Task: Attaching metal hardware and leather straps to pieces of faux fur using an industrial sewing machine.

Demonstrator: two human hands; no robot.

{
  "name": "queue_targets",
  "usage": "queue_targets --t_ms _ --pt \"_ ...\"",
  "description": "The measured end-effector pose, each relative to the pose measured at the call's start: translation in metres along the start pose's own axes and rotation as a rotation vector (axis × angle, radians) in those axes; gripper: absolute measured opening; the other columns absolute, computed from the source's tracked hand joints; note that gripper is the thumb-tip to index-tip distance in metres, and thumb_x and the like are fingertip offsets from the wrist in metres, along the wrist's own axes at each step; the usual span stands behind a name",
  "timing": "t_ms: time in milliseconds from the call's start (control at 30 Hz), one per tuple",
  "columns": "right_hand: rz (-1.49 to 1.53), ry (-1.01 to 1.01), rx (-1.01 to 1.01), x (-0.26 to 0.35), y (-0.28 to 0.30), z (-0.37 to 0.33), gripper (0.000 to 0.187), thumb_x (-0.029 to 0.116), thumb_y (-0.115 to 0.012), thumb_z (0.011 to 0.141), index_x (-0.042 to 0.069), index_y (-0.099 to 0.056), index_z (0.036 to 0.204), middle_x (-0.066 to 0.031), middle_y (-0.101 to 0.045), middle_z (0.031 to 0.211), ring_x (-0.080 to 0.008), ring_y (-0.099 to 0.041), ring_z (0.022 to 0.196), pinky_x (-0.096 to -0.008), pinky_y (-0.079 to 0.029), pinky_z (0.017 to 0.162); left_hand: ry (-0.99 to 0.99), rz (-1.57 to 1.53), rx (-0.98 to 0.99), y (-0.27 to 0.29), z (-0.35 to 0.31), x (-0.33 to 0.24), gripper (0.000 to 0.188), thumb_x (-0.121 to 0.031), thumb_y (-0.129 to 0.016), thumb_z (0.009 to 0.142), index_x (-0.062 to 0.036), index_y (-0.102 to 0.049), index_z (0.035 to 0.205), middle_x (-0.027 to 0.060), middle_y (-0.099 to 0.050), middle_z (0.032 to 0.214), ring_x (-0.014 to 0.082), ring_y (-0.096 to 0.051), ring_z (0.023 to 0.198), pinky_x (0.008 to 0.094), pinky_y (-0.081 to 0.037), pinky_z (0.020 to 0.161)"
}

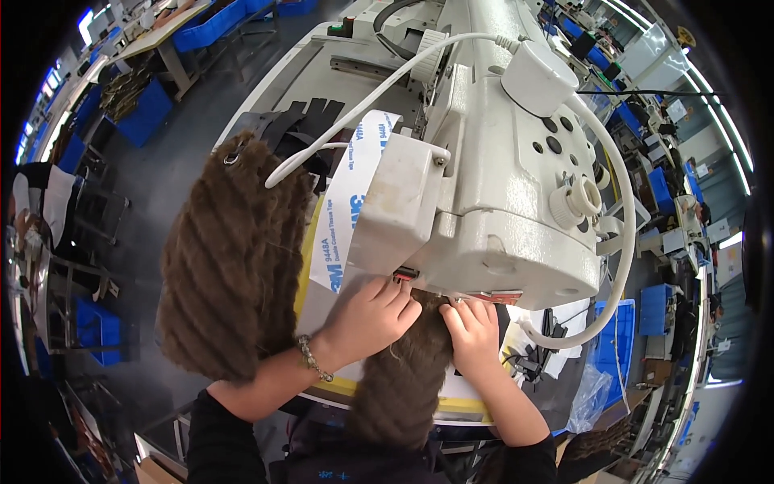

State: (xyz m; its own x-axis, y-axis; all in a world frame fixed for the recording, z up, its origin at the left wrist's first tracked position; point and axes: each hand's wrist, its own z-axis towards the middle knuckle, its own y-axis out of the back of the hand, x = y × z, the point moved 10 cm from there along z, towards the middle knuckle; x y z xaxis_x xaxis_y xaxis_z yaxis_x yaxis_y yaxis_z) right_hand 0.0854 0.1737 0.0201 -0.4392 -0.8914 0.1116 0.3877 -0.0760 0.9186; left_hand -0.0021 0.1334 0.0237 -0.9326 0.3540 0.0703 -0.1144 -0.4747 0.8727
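Head view: I'm watching the left hand (372,320) and right hand (476,331), set apart, steadying a brown fur strip (399,387), ideally keeping it flat beneath the sewing machine (500,194).

So it's just the one head-worn fisheye, looking down and forward from above the wearer's arms (512,402), pretty close in, with the white machine (504,185) looming in front, left hand (375,319) and right hand (476,332) below centre, and workshop floor (205,117) farther off at left.
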Motion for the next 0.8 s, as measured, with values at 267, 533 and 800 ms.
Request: queue_targets --t_ms 267,533,800 --pt "-0.027 0.008 -0.003 0.001 -0.001 -0.002 0.023 0.011 -0.060 0.075 0.002 -0.064 0.095 -0.0125 -0.065 0.108 -0.0277 -0.059 0.105 -0.0422 -0.044 0.092 -0.014 0.033 0.063 -0.005 0.002 -0.006 0.008 -0.016 -0.057 0.082 -0.0082 -0.057 0.084 0.0095 -0.065 0.094 0.0193 -0.060 0.090 0.0284 -0.046 0.075" --pt "0.038 -0.007 0.023 -0.002 -0.003 -0.002 0.022 0.010 -0.060 0.074 0.002 -0.063 0.094 -0.0126 -0.064 0.108 -0.0279 -0.060 0.104 -0.0415 -0.045 0.091 0.150 -0.061 0.099 -0.012 0.000 0.011 0.014 -0.017 -0.061 0.079 -0.0111 -0.067 0.090 0.0025 -0.062 0.095 0.0204 -0.059 0.097 0.0398 -0.045 0.087" --pt "0.051 -0.008 0.019 -0.004 -0.004 -0.005 0.024 0.009 -0.060 0.074 0.002 -0.065 0.097 -0.0128 -0.064 0.110 -0.0278 -0.060 0.105 -0.0406 -0.045 0.092 0.028 -0.008 0.025 0.004 0.005 0.001 0.012 -0.015 -0.059 0.078 -0.0073 -0.061 0.087 0.0050 -0.062 0.088 0.0188 -0.059 0.087 0.0298 -0.046 0.076"
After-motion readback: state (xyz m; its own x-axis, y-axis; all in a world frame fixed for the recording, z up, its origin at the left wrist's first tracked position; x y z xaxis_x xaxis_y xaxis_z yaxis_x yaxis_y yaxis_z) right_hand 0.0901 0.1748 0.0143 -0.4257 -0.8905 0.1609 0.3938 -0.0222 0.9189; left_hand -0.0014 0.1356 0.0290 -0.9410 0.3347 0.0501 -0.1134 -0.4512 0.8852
